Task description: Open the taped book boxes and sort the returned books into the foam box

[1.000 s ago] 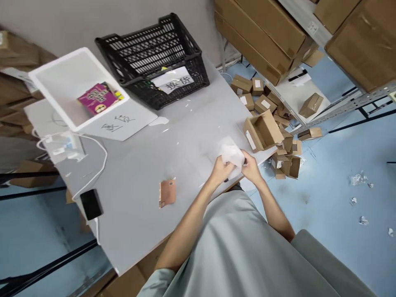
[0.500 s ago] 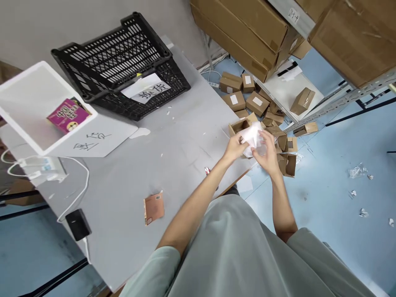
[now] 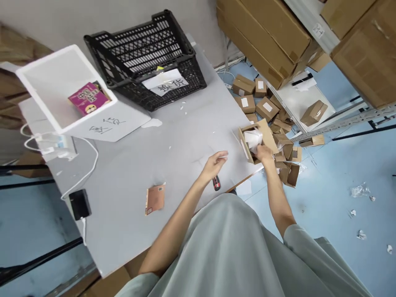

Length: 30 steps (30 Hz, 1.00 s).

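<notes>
An open cardboard box (image 3: 244, 149) stands at the table's right edge with crumpled white wrapping (image 3: 253, 138) inside. My right hand (image 3: 264, 153) reaches into the box from its right side, its fingers curled at the lower edge of the wrapping; the fingertips are partly hidden. My left hand (image 3: 215, 164) hovers over the table left of the box, thumb and fingers apart, with nothing I can make out in it. Below it lies a red and black box cutter (image 3: 216, 183). A flat orange-brown card or packet (image 3: 155, 199) rests farther left.
A black plastic crate (image 3: 167, 88) and a white bin (image 3: 123, 128) holding a purple packet (image 3: 89, 99) stand at the back of the table (image 3: 123, 185). A black charger (image 3: 79, 204) and white cable lie left. Small cartons (image 3: 267, 108) pile on the floor beside shelving (image 3: 297, 119).
The white wrapping went from both hands into the box. My left hand let go and moved left and down; my right hand stayed with the wrapping. The box cutter is now uncovered.
</notes>
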{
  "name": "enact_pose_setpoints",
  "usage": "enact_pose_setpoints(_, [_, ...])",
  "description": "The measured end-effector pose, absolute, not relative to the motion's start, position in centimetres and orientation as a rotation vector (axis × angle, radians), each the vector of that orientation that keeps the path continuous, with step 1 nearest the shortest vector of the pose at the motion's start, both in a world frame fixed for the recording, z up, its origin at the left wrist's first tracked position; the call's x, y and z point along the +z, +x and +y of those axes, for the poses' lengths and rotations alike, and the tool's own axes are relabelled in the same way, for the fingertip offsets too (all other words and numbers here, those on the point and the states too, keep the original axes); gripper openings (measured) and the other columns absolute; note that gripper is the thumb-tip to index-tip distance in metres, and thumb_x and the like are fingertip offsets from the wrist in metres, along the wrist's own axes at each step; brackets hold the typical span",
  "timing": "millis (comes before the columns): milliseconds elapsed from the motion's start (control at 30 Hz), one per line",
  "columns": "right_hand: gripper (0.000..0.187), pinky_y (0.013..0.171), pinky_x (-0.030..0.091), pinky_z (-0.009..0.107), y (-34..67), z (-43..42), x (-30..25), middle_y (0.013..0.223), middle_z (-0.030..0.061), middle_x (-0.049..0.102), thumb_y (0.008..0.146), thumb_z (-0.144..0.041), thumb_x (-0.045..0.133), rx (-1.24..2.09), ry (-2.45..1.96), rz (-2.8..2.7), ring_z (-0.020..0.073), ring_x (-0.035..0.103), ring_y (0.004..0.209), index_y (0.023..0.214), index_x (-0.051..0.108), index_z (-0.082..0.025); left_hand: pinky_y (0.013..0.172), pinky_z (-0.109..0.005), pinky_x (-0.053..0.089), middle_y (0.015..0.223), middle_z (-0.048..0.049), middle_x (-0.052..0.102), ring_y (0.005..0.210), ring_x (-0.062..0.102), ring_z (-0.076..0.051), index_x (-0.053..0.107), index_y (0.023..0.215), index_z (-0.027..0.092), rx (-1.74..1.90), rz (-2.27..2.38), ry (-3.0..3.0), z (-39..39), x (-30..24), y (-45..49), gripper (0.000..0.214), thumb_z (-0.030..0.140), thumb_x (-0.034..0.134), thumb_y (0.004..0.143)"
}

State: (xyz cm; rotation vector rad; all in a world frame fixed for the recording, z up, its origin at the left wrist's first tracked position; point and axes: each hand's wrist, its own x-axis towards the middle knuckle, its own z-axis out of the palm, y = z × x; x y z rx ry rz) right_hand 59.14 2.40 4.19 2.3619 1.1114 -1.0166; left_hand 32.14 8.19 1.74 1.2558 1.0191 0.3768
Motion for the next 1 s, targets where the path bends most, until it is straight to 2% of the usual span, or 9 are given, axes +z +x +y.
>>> enact_pose_setpoints(133, [0.036,0.102,0.058,0.041,58.6,0.1,6.8,0.131,0.0304,0.078,0.103,-0.017,0.062,-0.801,2.477,1.153,0.0371,0.077,0.126,0.136,0.076,-0.007,0.109,-0.049,0.059,0.13,-0.0136,0.082,0.115,0.078,-0.031,0.08,0.121,0.021,0.467,1.315,1.108,7.4,-1.4,21.5,0.052,0.048,0.081,0.076])
enact_pose_setpoints(200, [0.042,0.103,0.059,0.046,58.0,-0.8,8.3,0.132,0.0282,0.078,0.106,-0.027,0.06,-0.604,2.671,1.291,0.0374,0.078,0.122,0.143,0.072,-0.01,0.107,-0.048,0.06,0.13,-0.0144,0.082,0.117,0.077,-0.031,0.078,0.121,0.02,0.509,1.503,1.078,7.0,-2.7,16.2,0.05,0.046,0.079,0.079])
enact_pose_setpoints(267, [0.048,0.105,0.06,0.048,56.5,-0.8,9.0,0.136,0.0234,0.078,0.106,-0.033,0.059,-0.557,2.82,1.523,0.036,0.078,0.121,0.15,0.067,-0.015,0.108,-0.046,0.059,0.133,-0.0157,0.079,0.119,0.076,-0.031,0.076,0.12,0.019,0.466,1.726,1.118,6.6,-3.6,11.1,0.042,0.04,0.076,0.084])
enact_pose_setpoints(367, [0.048,0.103,0.062,0.047,51.5,0.7,8.4,0.134,0.0168,0.08,0.105,-0.038,0.06,-0.907,2.738,1.905,0.0315,0.08,0.113,0.15,0.067,-0.019,0.113,-0.048,0.056,0.132,-0.0182,0.075,0.127,0.072,-0.035,0.07,0.12,0.017,0.289,2.058,1.228,5.7,-4.8,4.7,0.038,0.029,0.076,0.085])
enact_pose_setpoints(467, [0.044,0.101,0.064,0.042,43.8,2.2,6.9,0.128,0.013,0.082,0.103,-0.037,0.065,-1.355,2.371,2.082,0.0272,0.081,0.108,0.144,0.072,-0.021,0.117,-0.055,0.05,0.131,-0.021,0.069,0.137,0.062,-0.041,0.061,0.129,0.014,0.27,2.247,1.308,4.7,-6.2,0.1,0.049,0.029,0.081,0.086])
enact_pose_setpoints(567, [0.039,0.103,0.063,0.038,35.7,2.7,5.5,0.127,0.0105,0.083,0.102,-0.032,0.07,-1.618,2.058,2.072,0.0252,0.082,0.111,0.139,0.075,-0.024,0.124,-0.062,0.04,0.153,-0.0274,0.053,0.151,0.048,-0.044,0.05,0.144,0.011,0.321,2.37,1.313,4.3,-7.9,-3.0,0.065,0.029,0.081,0.089])
enact_pose_setpoints(667, [0.036,0.102,0.062,0.036,29.2,2.5,4.5,0.124,0.01,0.084,0.102,-0.031,0.072,-1.776,1.877,2.001,0.024,0.082,0.111,0.137,0.077,-0.023,0.128,-0.064,0.036,0.169,-0.034,0.034,0.162,0.035,-0.048,0.038,0.157,0.01,0.214,2.444,1.159,4.6,-9.9,-5.8,0.09,0.035,0.086,0.086])
enact_pose_setpoints(800, [0.037,0.104,0.06,0.035,23.8,1.9,3.6,0.122,0.0107,0.084,0.104,-0.033,0.07,-1.779,1.92,1.986,0.0225,0.081,0.109,0.139,0.076,-0.021,0.129,-0.061,0.037,0.167,-0.0331,0.04,0.16,0.039,-0.048,0.029,0.165,0.01,0.115,2.335,1.047,5.1,-12.3,-9.6,0.109,0.045,0.09,0.082])
enact_pose_setpoints(1000, [0.038,0.105,0.059,0.035,19.7,0.3,2.9,0.121,0.0129,0.083,0.104,-0.035,0.068,-1.824,2.086,1.873,0.0212,0.079,0.108,0.137,0.076,-0.017,0.127,-0.056,0.041,0.16,-0.0279,0.05,0.153,0.05,-0.042,0.036,0.161,0.012,0.142,2.243,1.206,4.4,-13.5,-13.0,0.091,0.037,0.083,0.087])
